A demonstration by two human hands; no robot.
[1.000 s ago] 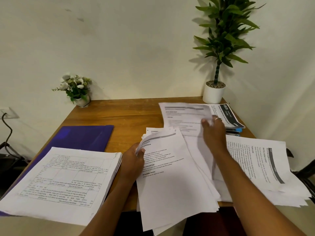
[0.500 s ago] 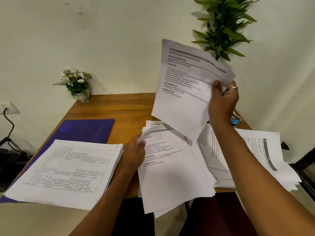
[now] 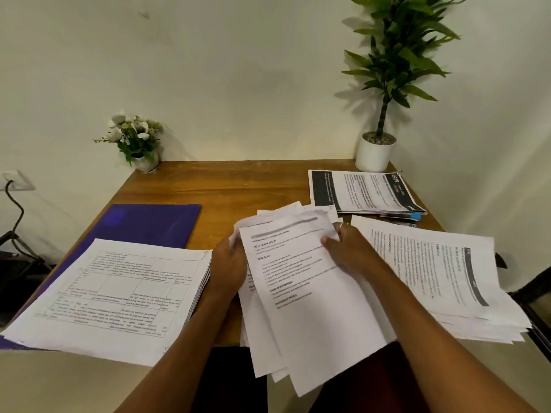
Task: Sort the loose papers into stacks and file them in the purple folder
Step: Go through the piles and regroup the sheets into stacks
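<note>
Sorting step: my left hand and right hand both grip the fanned bundle of white printed sheets. Next, probably: square edges, then flat purple folder.

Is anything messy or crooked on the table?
Yes. The bundle of papers gripped by the left hand and right hand is fanned out crookedly, its sheets not lined up, and it hangs over the front edge of the table. The right stack is splayed too and also overhangs the edge.

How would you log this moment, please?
step: sorting | left hand, right hand: hold middle stack | folder: partly under left stack
</note>
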